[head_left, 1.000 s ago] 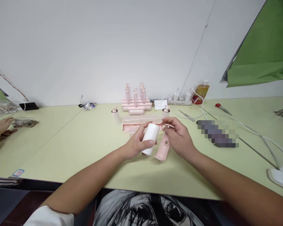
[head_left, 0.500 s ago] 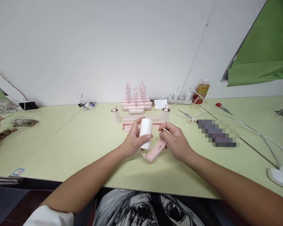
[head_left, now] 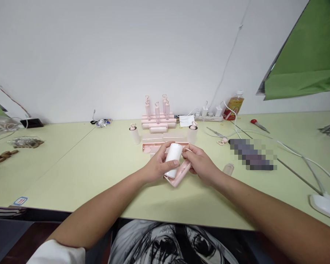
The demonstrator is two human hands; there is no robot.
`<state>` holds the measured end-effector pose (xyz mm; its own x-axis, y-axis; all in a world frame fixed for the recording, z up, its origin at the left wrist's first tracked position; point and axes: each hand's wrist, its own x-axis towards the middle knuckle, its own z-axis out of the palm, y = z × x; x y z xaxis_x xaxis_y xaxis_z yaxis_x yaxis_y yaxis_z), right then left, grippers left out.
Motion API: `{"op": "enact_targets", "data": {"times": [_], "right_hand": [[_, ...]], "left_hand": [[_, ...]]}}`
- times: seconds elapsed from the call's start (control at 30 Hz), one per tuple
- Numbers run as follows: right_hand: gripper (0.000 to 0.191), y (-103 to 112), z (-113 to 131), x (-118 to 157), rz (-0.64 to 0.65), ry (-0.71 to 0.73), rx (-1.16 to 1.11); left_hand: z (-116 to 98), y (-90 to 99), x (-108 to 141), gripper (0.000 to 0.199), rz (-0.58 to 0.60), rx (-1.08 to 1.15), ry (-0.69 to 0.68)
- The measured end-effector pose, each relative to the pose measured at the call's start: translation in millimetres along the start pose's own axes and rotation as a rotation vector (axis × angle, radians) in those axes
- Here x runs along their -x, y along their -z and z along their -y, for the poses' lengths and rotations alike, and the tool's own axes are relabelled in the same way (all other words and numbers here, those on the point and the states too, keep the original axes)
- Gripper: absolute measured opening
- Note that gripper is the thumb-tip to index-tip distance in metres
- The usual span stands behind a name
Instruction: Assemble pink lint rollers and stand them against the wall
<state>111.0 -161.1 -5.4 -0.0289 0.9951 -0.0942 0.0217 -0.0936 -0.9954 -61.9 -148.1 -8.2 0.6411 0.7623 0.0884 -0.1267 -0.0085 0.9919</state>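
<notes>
My left hand (head_left: 158, 165) is wrapped round a white roll (head_left: 173, 158), thumb across its front. The roll is tilted, its top leaning right. In my right hand (head_left: 202, 163) is a pink plastic holder (head_left: 177, 179), a curved shell with raised ends, gripped at its upper right end. The roll's lower end lies at the holder's lower left end, overlapping it in view; I cannot tell whether it is seated. Just behind my hands lies an open pink case (head_left: 147, 148), partly covered by them. A small clear cap-like piece (head_left: 228, 169) lies beside my right wrist.
Pink rollers with clear handles (head_left: 157, 113) stand stacked at the back. Upright pale cylinders (head_left: 135, 135) flank the case. To the right are a power strip (head_left: 209, 118), a bottle (head_left: 233, 106), a screwdriver (head_left: 260, 126), cables and a pixelated dark object (head_left: 251, 156). Brown pieces (head_left: 1, 157) lie far left.
The white roll has tilted rightward and come against the pink holder, as both hands drew closer together. Another person's hand at the far left has left the view.
</notes>
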Motion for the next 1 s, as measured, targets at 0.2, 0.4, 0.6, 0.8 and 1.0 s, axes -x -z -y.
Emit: {"op": "enact_targets", "data": {"times": [0.2,0.4,0.6,0.8,1.0], "right_hand": [[0.013,5,-2,-5,0.185,-0.095,-0.023],[0.023,21,-2,-12,0.576,-0.152,-0.135],[0.04,34,-10,-23,0.764,-0.124,-0.139],[0.043,34,-11,-25,0.798,-0.122,-0.15],[0.043,33,-10,-25,0.802,-0.135,-0.144]], "left_hand": [[-8,6.3,2,0.064,0.056,-0.068,0.004],[-18,19.6,5,0.067,0.118,-0.292,0.015],[-15,20.2,3,0.07,0.17,-0.334,-0.014],[-16,24.4,3,0.073,0.212,-0.382,-0.012],[-16,28.7,4,0.079,0.203,-0.516,-0.052]]}}
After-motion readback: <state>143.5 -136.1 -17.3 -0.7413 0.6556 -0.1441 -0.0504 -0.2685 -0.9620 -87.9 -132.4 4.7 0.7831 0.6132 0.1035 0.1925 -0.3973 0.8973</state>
